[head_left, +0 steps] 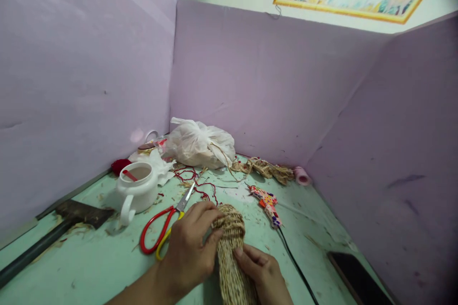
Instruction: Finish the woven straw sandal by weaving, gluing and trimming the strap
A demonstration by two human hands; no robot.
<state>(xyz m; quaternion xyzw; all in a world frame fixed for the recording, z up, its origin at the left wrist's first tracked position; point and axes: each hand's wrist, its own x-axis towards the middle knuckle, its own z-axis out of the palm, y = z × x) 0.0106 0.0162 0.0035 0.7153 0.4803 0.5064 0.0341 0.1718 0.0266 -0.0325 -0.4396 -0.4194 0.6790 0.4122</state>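
Observation:
A woven straw slipper [231, 248], tan with a rounded far end and a raised band across it, is held upright between my two hands at the bottom middle. My left hand [195, 243] grips its upper left edge, thumb on the near face and fingers behind. Lower on the right edge, my right hand [263, 271] pinches it with the thumb in front. Just beyond my left hand lie scissors [171, 219] with one red and one yellow handle, partly hidden by that hand. To the right rests a glue gun [266, 205] in a flowered wrap with a black cord.
At left stand a white mug [141, 195] holding a red stick and a hatchet [86, 212]. Farther back are a knotted white plastic bag [200, 143], red yarn [203, 190], a straw bundle [270, 170] and a pink roll [301, 176]. A phone [358, 279] lies right.

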